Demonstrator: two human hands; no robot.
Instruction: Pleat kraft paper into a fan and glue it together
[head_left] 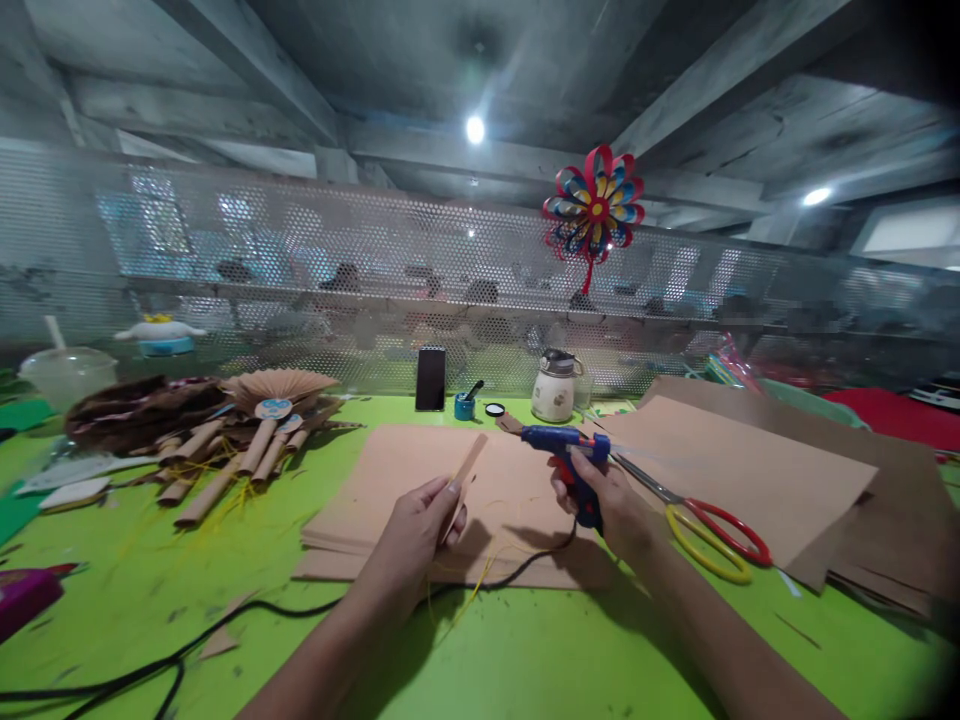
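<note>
Thin brown strip (466,470) is held tilted above the cardboard sheets (375,470), pinched between the fingers of the left hand (416,530). Blue glue gun (568,438) is gripped by the right hand (609,500), fingers wrapped round its handle, nozzle aimed at the strip, not touching. Scissors (709,530) are laid just beside, on the green worktop (525,650).

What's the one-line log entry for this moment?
left hand: holds cardboard strip | right hand: holds blue glue gun | scissors: beside right hand

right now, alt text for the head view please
A right hand grips a blue glue gun, its nozzle pointing toward a cardboard strip held by the left hand, above brown cardboard sheets on a green table. Scissors lie beside the right hand.
</note>
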